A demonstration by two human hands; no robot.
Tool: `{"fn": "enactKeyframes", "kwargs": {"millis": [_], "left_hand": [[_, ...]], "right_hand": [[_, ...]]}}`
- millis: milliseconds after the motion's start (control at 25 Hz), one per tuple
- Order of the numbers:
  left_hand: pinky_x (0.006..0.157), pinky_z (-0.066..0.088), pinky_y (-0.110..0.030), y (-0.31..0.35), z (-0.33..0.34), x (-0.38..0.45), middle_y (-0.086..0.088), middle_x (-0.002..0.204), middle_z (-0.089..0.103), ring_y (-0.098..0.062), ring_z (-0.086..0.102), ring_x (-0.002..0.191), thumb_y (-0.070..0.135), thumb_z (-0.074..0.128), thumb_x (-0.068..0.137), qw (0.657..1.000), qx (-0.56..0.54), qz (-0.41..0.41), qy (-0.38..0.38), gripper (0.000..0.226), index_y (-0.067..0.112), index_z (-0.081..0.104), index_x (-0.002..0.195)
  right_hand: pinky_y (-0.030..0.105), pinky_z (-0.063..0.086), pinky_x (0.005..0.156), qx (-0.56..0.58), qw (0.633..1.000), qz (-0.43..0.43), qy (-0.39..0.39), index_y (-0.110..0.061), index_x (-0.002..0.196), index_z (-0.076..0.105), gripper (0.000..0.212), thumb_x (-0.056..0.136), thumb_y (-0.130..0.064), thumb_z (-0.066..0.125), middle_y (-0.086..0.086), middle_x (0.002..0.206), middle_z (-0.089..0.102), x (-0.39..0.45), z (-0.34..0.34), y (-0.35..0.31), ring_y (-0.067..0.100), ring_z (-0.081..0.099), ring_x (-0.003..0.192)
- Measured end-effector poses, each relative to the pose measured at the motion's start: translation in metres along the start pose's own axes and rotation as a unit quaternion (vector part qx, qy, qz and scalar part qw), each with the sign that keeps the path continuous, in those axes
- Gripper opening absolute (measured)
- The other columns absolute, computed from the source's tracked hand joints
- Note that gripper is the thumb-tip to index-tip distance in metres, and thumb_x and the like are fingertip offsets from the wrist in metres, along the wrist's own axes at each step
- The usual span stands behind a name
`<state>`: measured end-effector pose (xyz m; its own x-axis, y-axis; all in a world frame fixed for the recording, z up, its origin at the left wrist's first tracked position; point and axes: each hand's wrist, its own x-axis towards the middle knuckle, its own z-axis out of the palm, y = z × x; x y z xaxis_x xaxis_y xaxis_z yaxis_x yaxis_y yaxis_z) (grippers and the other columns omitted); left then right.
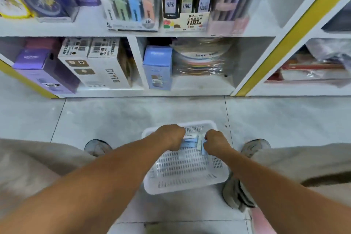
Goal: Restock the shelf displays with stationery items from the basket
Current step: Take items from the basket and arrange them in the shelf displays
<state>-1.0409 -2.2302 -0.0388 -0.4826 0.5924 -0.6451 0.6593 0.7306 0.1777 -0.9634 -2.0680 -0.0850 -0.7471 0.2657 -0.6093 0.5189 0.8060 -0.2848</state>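
Your left hand and right hand are each pinching an end of the blue packets, lying crosswise over the basket, shelf ahead.

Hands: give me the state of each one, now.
Left hand: curled around the pale blue packs in the basket.
Right hand: pinching the same packs.

White perforated basket, pale-blue packets
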Motion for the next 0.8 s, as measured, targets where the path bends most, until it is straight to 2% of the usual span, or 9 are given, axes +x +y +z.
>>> {"fn": "enactKeyframes", "kwargs": {"millis": [80,160,280,360,440,560,680,800], "left_hand": [[0.083,0.05,-0.039,0.005,0.026,0.021,-0.012,0.12,0.056,-0.03,0.058,0.108,0.007,0.062,0.086,1.0,0.005,0.012,0.023,0.037,0.007,0.055,0.122],[0.085,0.047,-0.041,0.007,0.05,0.041,-0.014,0.128,0.05,-0.031,0.052,0.116,0.004,0.063,0.085,0.999,0.012,0.033,0.035,0.047,0.004,0.048,0.129],[0.092,0.046,-0.042,0.01,0.082,0.07,-0.017,0.14,0.041,-0.032,0.044,0.127,0.001,0.062,0.084,0.996,0.032,0.06,0.054,0.065,-0.001,0.034,0.142],[0.097,0.045,-0.042,0.012,0.094,0.086,-0.018,0.144,0.036,-0.033,0.039,0.131,0.001,0.062,0.083,0.996,0.044,0.062,0.053,0.071,-0.002,0.027,0.145],[0.096,0.043,-0.041,0.015,0.103,0.095,-0.018,0.141,0.037,-0.033,0.038,0.13,0.003,0.056,0.086,0.995,0.048,0.056,0.061,0.064,-0.002,0.029,0.144],[0.095,0.043,-0.04,0.017,0.11,0.108,-0.015,0.136,0.041,-0.03,0.04,0.127,0.01,0.049,0.093,0.998,0.013,0.025,0.06,0.049,0.002,0.034,0.139],[0.095,0.049,-0.041,0.014,0.118,0.111,-0.016,0.134,0.042,-0.031,0.041,0.125,0.004,0.052,0.089,0.999,-0.051,-0.003,0.02,0.053,0.003,0.034,0.139],[0.09,0.051,-0.039,0.014,0.123,0.107,-0.02,0.13,0.043,-0.033,0.044,0.119,0.002,0.051,0.09,0.999,-0.043,-0.019,0.014,0.049,0.001,0.035,0.136]], "right_hand": [[0.029,0.041,0.07,-0.006,1.0,0.016,0.015,-0.011,0.096,0.051,0.006,0.092,-0.008,0.054,0.018,0.109,0.063,0.011,0.019,0.011,0.033,0.062,0.098],[0.03,0.044,0.072,-0.038,0.999,0.012,0.034,-0.008,0.105,0.058,0.013,0.094,-0.009,0.051,0.014,0.11,0.066,0.023,0.04,0.014,0.031,0.065,0.098],[0.033,0.051,0.077,-0.139,0.988,-0.025,0.054,-0.005,0.12,0.055,0.023,0.098,-0.006,0.046,0.012,0.114,0.065,0.042,0.067,0.013,0.026,0.066,0.102],[0.032,0.051,0.076,-0.169,0.983,-0.042,0.06,-0.003,0.123,0.052,0.025,0.099,-0.005,0.044,0.013,0.117,0.061,0.054,0.078,0.013,0.025,0.065,0.101],[0.033,0.053,0.075,-0.185,0.98,-0.047,0.06,-0.001,0.128,0.047,0.027,0.102,-0.007,0.04,0.015,0.12,0.058,0.06,0.088,0.012,0.026,0.065,0.101],[0.035,0.054,0.076,-0.147,0.985,-0.046,0.08,0.002,0.131,0.044,0.03,0.104,-0.011,0.04,0.018,0.121,0.057,0.064,0.09,0.005,0.029,0.065,0.099],[0.036,0.058,0.063,-0.107,0.985,-0.064,0.119,0.009,0.115,0.054,0.032,0.091,-0.008,0.065,0.023,0.102,0.065,0.067,0.093,0.001,0.032,0.068,0.081],[0.035,0.055,0.066,-0.117,0.99,-0.042,0.069,0.001,0.123,0.049,0.028,0.102,-0.017,0.048,0.015,0.107,0.066,0.067,0.101,0.005,0.027,0.067,0.091]]}}
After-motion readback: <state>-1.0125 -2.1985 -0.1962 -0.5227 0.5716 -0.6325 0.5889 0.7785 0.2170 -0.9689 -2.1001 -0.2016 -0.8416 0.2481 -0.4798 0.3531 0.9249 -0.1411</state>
